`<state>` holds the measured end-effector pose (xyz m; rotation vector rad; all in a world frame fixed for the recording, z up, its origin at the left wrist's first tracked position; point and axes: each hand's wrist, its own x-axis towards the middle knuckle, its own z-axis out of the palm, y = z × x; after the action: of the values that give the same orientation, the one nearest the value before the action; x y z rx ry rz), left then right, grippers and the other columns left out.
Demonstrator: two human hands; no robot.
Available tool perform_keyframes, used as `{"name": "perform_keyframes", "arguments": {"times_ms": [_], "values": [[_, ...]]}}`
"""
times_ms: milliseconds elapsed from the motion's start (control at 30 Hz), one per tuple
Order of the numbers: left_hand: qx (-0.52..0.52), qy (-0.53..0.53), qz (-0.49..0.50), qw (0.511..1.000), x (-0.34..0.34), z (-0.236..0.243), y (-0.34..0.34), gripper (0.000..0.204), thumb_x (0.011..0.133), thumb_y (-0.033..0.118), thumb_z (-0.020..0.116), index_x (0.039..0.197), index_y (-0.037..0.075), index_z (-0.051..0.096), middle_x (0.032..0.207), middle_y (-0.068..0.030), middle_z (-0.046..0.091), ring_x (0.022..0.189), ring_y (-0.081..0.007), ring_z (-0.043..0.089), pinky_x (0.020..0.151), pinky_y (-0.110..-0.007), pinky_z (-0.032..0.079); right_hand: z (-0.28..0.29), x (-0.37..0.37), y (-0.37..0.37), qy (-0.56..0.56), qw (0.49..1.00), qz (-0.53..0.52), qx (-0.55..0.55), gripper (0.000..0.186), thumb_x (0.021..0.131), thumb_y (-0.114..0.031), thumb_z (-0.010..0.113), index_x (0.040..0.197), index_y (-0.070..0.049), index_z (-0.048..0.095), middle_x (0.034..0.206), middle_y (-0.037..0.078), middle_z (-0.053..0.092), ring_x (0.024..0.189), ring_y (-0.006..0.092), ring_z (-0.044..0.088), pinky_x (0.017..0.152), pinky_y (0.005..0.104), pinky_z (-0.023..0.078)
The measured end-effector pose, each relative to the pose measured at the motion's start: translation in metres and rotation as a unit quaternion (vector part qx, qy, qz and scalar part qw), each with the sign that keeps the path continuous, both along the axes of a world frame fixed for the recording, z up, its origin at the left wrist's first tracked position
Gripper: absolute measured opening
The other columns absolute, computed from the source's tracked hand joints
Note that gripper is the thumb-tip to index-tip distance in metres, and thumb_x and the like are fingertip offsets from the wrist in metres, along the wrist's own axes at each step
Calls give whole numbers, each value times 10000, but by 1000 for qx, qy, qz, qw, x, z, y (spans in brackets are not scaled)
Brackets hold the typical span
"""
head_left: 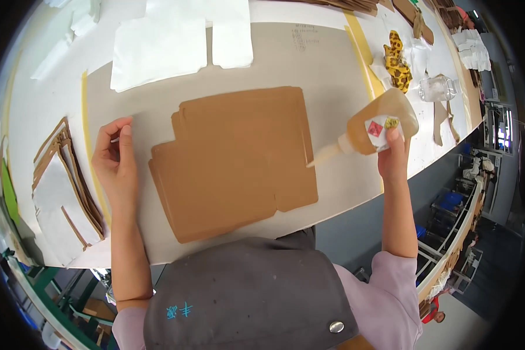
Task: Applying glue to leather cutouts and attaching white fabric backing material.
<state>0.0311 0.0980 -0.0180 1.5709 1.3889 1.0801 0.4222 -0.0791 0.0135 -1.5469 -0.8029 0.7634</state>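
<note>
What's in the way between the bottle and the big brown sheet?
Nothing that I can see. The bottle's spout points over the right edge of the brown sheet. The white sheets lie beyond it, out of the way.

The person wears a dark grey apron (245, 286) that fills the lower middle of the frame, its cloth matte and plain, with a rounded upper outline and a few small specks. On its lower left part sits a marking (179, 310) of two bright blue characters, drawn in thin strokes. Toward the lower right, one round, shiny, silver-coloured metal snap (336, 327) stands out against the grey. Beneath the apron is a short-sleeved top in pale, greyish lilac: its left sleeve (129, 328) shows at the lower left of the frame, and its right sleeve (394, 280), looser and softly creased, at the lower right. Both sleeves end near the elbow, leaving the forearms uncovered. The left hand (116, 154) and right hand (394, 154) are bare.
</note>
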Motion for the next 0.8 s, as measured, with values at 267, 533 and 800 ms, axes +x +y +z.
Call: {"name": "perform_keyframes", "arguments": {"times_ms": [267, 533, 800], "values": [[12, -7, -16, 1000, -3, -4, 0, 152, 959, 136, 571, 1028, 23, 646, 897, 34, 597, 734, -34, 454, 654, -184, 362, -19, -17, -98, 21, 995, -94, 17, 810, 768, -461, 742, 1349, -6, 407, 1245, 114, 554, 1148, 245, 565, 959, 391, 475], [12, 5, -27, 1000, -4, -6, 0, 165, 963, 144, 568, 1038, 21, 648, 911, 24, 604, 776, -40, 481, 692, -182, 379, -12, -70, -80, -5, 996, -39, 78, 841, 700, -555, 788, 1256, -8, 473, 1159, 122, 570, 1011, 207, 586, 832, 346, 495], [19, -8, -12, 1000, -4, -7, 0, 161, 953, 128, 584, 1057, 21, 645, 884, 26, 598, 757, -35, 478, 673, -178, 379, -17, -61, -26, -11, 994, -28, 109, 801, 746, -543, 750, 1279, -16, 470, 1172, 88, 550, 1080, 199, 538, 918, 345, 445]]}}
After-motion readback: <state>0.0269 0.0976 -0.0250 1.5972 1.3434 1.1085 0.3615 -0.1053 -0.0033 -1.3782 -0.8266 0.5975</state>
